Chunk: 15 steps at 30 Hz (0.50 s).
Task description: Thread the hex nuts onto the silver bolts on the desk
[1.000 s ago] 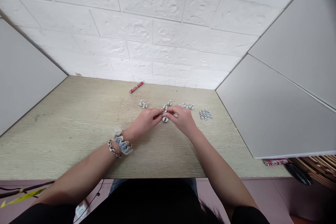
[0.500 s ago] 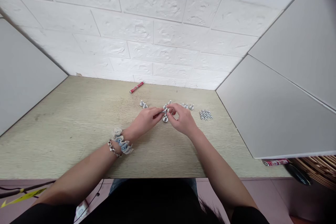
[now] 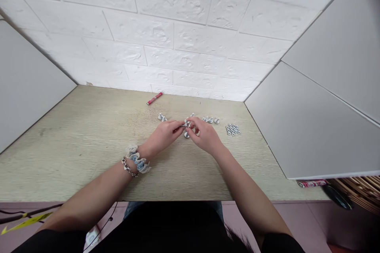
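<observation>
My left hand comes in over the middle of the table, thumb and fingers pinched on a small silver bolt. Opposite it, my right hand has its thumb and forefinger curled around the same bolt's end; the fingers partly cover the metal. A bolt with a wide washer stands just below the fingertips, and more are half hidden behind them. To the left are two bolts with washers. Several more bolts stand in a row beyond my right hand.
A cluster of small nuts lies on the table to the right. Near the brick-patterned wall rests a red tube. White panels close in both sides. Another red tube and a woven basket sit at lower right.
My right hand's fingers have shifted slightly left around the bolt, uncovering a bit more of the row behind. The left hand stays almost where it was.
</observation>
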Motion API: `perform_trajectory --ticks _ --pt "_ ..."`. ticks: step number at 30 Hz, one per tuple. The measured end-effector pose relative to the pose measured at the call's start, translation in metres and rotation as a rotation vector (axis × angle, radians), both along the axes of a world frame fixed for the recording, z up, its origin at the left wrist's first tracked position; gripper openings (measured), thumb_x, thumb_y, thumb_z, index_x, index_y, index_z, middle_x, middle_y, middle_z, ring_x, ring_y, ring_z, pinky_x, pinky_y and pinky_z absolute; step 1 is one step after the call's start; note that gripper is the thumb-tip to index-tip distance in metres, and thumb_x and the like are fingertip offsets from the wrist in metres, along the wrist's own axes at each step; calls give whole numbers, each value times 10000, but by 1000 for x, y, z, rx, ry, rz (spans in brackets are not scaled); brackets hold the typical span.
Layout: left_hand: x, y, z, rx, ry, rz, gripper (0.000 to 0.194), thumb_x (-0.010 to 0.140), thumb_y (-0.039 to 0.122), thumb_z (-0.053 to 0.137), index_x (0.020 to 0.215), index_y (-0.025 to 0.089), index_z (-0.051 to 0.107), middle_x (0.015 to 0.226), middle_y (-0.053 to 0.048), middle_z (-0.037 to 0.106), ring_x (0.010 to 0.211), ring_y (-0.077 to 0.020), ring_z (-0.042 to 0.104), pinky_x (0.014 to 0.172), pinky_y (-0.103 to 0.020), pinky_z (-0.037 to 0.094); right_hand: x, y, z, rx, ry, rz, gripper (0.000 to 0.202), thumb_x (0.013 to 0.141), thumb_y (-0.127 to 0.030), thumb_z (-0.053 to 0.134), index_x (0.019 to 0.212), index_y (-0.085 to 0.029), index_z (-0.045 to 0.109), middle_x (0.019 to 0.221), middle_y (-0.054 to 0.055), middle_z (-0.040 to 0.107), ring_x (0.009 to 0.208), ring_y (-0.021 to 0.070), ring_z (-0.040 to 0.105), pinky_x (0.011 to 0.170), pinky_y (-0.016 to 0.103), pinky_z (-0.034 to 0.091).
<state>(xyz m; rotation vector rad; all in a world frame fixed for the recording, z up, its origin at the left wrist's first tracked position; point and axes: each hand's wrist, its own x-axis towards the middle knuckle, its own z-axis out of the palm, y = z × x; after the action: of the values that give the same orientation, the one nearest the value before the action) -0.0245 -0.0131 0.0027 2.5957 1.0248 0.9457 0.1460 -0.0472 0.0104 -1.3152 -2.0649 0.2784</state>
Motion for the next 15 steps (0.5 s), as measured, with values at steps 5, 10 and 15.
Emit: perform_trajectory --ticks 5,10,15 --pt "0 -1 1 -14 20 3 195 849 255 447 904 178 618 651 -1 577 587 -93 501 582 -205 377 2 1 -3 -36 -103 -93 435 891 -401 298 566 -184 488 509 1 507 486 110 449 477 244 263" --pt "0 -1 0 -15 17 6 201 850 264 446 923 178 612 682 -5 591 595 -92 510 597 -207 387 3 -3 -2 65 -17 -114 380 873 -377 347 581 -186 497 495 -12 484 459 91 421 470 232 279" --pt "0 -2 1 27 4 6 200 845 260 453 931 176 613 639 2 568 588 -94 507 580 -205 385 -1 -2 -3 123 20 -8 236 840 -327 428 1020 -211 527 769 17 610 611 115 530 597 229 400"
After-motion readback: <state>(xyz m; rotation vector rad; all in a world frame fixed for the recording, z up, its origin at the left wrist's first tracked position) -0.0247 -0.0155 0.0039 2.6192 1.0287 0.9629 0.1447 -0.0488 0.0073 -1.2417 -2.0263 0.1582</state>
